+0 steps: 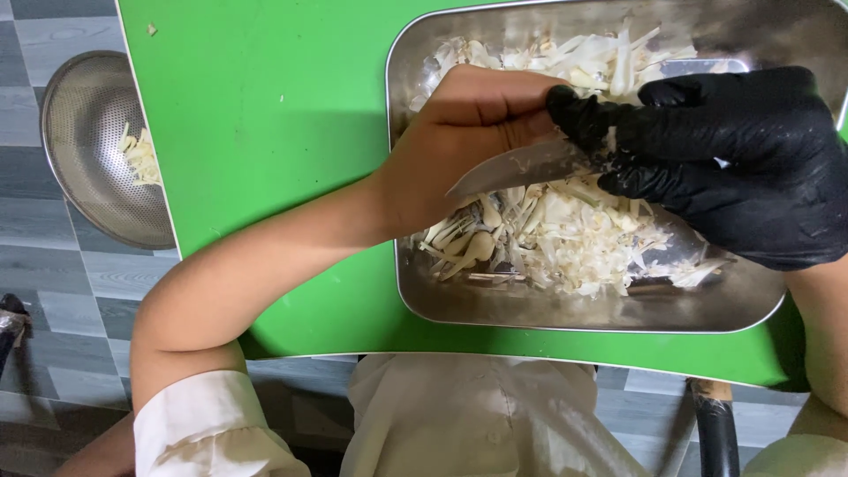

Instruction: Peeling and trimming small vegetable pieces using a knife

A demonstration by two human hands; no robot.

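Observation:
A steel tray on a green table holds a heap of pale shredded vegetable pieces. My bare left hand hovers over the tray with its fingers curled under, pinching a small pale piece that is mostly hidden. My right hand, in a black glove, grips a knife. The blade points left and lies against the left hand's fingers, and the gloved thumb and fingertips touch the same pale piece. The knife's handle is hidden inside the glove.
A round metal colander with a few pale pieces stands on the grey tiled floor, left of the table's edge. A dark-tipped wooden post rises below the table's near edge at the right.

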